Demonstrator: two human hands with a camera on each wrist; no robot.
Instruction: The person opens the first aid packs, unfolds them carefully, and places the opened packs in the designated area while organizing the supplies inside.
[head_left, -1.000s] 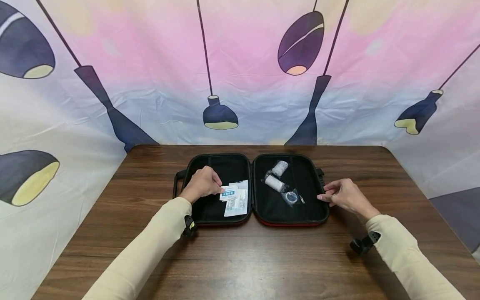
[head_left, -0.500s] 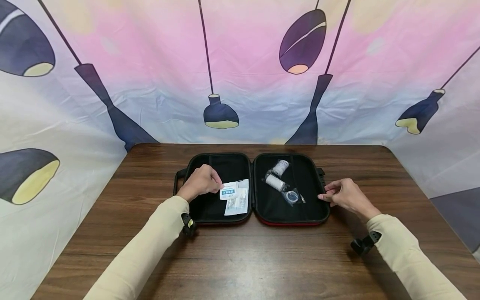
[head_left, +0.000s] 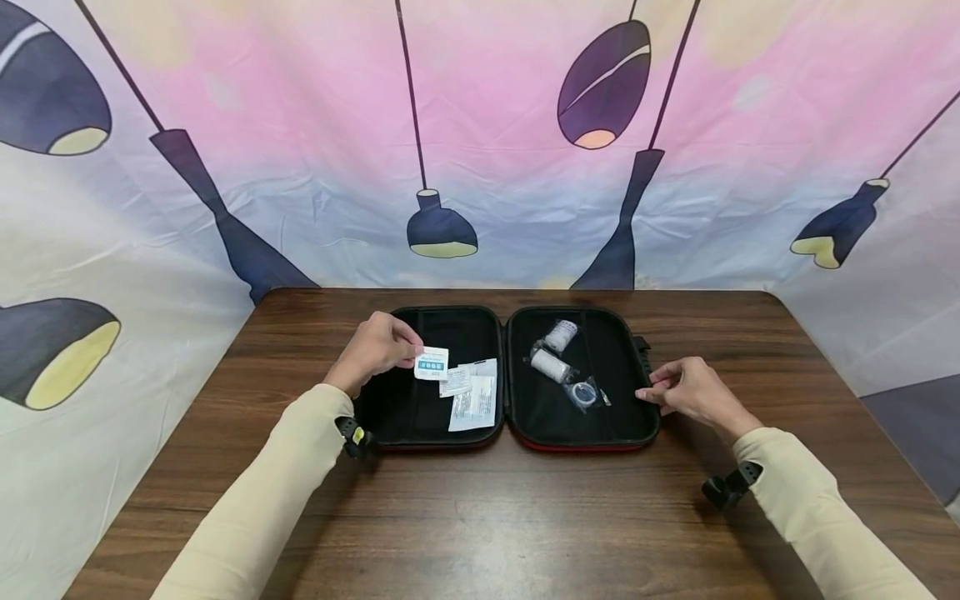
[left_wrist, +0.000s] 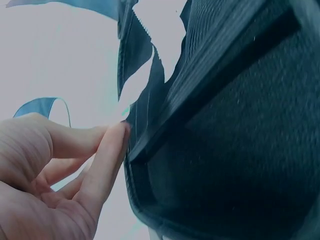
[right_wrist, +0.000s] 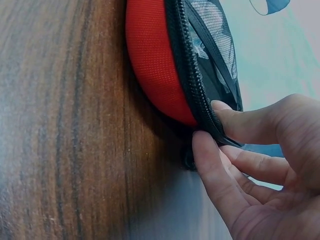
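A zippered case [head_left: 626, 429], black inside and red outside [right_wrist: 150, 55], lies spread flat on the table. Over its left half my left hand [head_left: 377, 352] pinches a small white packet with a blue label [head_left: 431, 364] between thumb and finger; the left wrist view has that packet [left_wrist: 136, 87] edge-on. Below it in the same half lie a small white packet [head_left: 454, 383] and a larger printed white packet [head_left: 472, 410], overlapping. At the case's right rim, my right hand [head_left: 693, 393] pinches the zippered edge, thumb inside and finger outside, as the right wrist view shows.
In the right half lie two wrapped white rolls [head_left: 550, 366], a bagged round ring-like item [head_left: 582, 394] and a tiny metallic piece [head_left: 604, 398]. The brown wooden table [head_left: 480, 517] ends at a printed cloth backdrop [head_left: 337, 225].
My left hand has lifted the blue-labelled packet up and leftward, away from the other packets, uncovering the small white one beneath. The right hand has stayed at the case's rim.
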